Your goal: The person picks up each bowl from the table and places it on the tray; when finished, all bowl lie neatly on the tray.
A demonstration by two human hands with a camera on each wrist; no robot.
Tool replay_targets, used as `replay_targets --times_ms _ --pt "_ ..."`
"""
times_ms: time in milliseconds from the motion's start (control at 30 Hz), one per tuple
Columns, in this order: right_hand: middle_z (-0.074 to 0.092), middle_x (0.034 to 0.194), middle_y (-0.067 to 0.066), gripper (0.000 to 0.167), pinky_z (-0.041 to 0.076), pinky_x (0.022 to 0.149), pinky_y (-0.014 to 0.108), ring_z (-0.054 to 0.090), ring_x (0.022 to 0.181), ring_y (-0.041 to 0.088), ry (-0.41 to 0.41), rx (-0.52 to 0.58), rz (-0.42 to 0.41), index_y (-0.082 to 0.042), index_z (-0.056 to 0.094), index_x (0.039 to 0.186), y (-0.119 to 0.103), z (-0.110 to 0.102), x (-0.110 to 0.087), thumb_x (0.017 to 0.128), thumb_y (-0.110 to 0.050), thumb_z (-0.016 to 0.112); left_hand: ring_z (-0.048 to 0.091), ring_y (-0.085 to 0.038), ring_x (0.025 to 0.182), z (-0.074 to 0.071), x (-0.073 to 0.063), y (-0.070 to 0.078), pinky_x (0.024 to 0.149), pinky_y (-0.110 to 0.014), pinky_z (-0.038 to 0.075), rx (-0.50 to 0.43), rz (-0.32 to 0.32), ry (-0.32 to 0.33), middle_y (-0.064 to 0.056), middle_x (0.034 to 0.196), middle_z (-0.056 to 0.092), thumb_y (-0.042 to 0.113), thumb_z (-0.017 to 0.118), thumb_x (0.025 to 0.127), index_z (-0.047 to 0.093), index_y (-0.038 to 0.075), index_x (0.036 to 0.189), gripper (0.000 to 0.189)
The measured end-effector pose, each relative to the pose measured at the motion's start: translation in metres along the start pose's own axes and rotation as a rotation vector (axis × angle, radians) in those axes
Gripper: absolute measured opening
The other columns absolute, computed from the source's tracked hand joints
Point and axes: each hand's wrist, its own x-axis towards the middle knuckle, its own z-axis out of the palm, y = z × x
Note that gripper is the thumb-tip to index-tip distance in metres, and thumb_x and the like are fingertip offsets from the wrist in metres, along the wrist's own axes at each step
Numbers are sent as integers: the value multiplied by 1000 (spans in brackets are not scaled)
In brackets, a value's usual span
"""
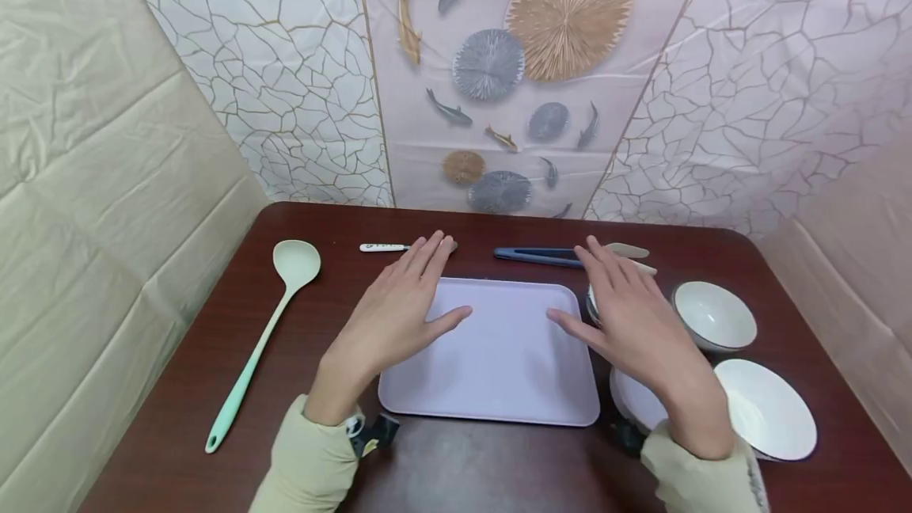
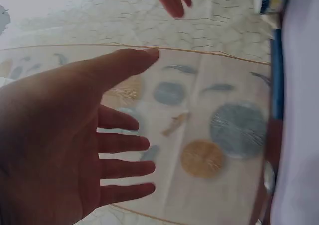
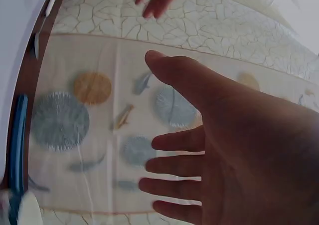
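Observation:
My left hand point(image 1: 388, 315) hovers above the left part of a pale lilac tray point(image 1: 499, 355), fingers straight and thumb spread, holding nothing. Over the tray's right side and the dishes beside it is my right hand point(image 1: 641, 327), also with straight fingers and nothing in it. Both wrist views show the palms bare, the left hand point(image 2: 65, 145) and the right hand point(image 3: 239, 150) each with fingers extended. Beyond the left fingertips lies a white-handled utensil point(image 1: 383, 248), its far end partly hidden. Blue tongs point(image 1: 537, 256) with pale tips lie behind the right fingers.
A ladle point(image 1: 295, 264) with a mint handle lies at the left. On the right stand a white bowl point(image 1: 715, 315) and a larger white oval bowl point(image 1: 765, 410). A lilac plate point(image 1: 636, 402) and another bowl are partly covered by the right arm. A patterned cloth wall point(image 1: 306, 77) rises behind the table.

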Motion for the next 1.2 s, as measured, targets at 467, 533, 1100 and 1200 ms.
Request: replay_targets --times_ms 467,533,1100,1200 --pt "49 139 20 66 22 111 35 40 131 32 280 221 393 -12 47 146 101 -6 -136 88 -23 75 36 -32 138 68 -68 -57 104 -55 36 -354 -281 -113 -16 149 42 48 64 93 42 5 148 73" --pt "47 138 27 70 16 114 31 39 130 40 275 220 418 -1 44 145 116 3 -149 86 -23 76 32 -33 141 76 -73 -62 106 -55 33 -404 -277 -112 -17 151 38 50 63 92 39 5 149 77" --pt "57 101 11 93 34 74 11 51 90 11 278 358 299 4 53 125 150 41 -190 45 -7 98 10 -30 148 91 -92 -72 109 -61 19 -472 -142 -188 -11 162 13 74 71 69 14 10 158 124" --pt "54 110 14 104 29 82 6 47 101 15 272 392 290 6 47 133 154 46 -195 43 -3 98 8 -29 148 91 -93 -72 110 -61 18 -480 -111 -182 -11 162 12 73 75 65 12 8 158 129"
